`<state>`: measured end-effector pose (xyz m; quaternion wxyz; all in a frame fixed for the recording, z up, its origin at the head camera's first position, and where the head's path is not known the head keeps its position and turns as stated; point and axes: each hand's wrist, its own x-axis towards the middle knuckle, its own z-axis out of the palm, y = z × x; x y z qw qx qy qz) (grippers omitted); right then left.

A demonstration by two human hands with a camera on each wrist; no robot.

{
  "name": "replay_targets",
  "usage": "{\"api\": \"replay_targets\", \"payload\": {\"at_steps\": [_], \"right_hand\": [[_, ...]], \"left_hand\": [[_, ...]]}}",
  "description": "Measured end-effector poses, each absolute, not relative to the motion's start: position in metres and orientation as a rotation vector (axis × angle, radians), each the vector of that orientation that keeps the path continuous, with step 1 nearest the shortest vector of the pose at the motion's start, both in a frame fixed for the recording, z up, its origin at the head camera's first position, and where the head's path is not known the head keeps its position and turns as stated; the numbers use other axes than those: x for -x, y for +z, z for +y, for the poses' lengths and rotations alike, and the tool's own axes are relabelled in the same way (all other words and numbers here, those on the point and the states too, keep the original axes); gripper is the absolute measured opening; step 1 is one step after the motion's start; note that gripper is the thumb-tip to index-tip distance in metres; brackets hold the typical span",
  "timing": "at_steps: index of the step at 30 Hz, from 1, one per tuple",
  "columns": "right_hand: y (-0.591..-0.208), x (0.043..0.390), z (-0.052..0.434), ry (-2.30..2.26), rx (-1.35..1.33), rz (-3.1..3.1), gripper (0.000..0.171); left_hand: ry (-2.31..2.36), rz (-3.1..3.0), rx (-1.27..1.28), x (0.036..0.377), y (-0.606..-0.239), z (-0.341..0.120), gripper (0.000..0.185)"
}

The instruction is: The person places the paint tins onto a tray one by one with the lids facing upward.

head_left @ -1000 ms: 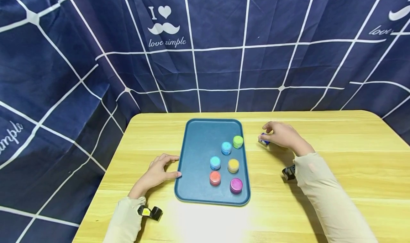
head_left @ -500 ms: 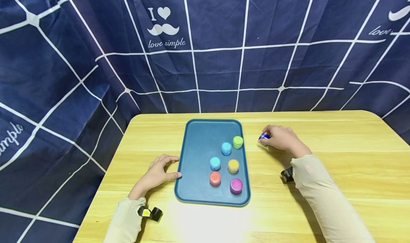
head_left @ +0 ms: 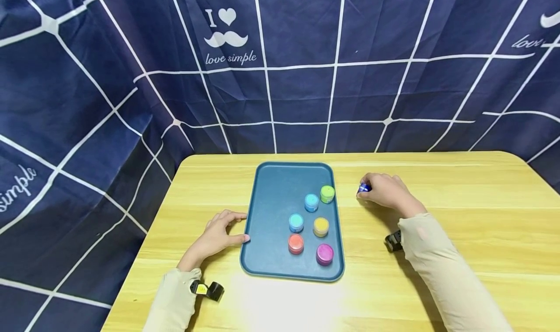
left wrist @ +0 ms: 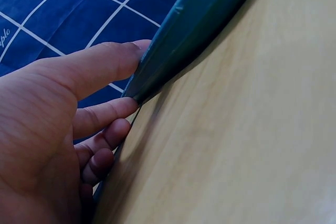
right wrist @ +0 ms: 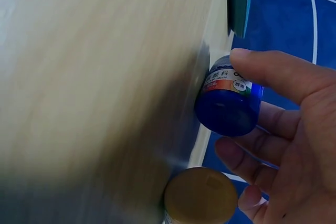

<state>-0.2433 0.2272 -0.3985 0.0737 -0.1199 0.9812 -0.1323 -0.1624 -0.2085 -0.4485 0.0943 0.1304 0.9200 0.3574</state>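
Observation:
My right hand (head_left: 389,192) grips a small dark blue paint jar (right wrist: 228,103) between thumb and fingers, close over the table to the right of the tray. In the right wrist view its printed label and blue end show. A second jar with a brown-gold lid (right wrist: 202,195) stands just below those fingers; in the head view the hand hides it. My left hand (head_left: 216,237) rests at the left edge of the dark teal tray (head_left: 269,191). Its thumb lies on the rim while the index fingertip touches the outer side, as the left wrist view shows.
On the tray's right half stand several jars: green (head_left: 327,194), light blue (head_left: 311,202), cyan (head_left: 296,222), yellow (head_left: 321,227), red (head_left: 295,243) and purple (head_left: 324,254). The wooden table (head_left: 472,215) extends to the right. A dark blue grid-patterned cloth (head_left: 302,98) hangs behind.
The dark blue jar has been turned in my right fingers, with the hand shifting slightly toward me. My left hand keeps its place at the tray, and the jars there stay put.

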Motion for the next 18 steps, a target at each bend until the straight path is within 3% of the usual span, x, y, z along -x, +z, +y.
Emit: {"api": "replay_targets", "payload": {"at_steps": [18], "right_hand": [[-0.379,0.239,0.222,-0.462,0.42,3.029,0.043]], "left_hand": [[1.074,2.729,-0.411,0.162,-0.447,-0.209,0.057]]}}
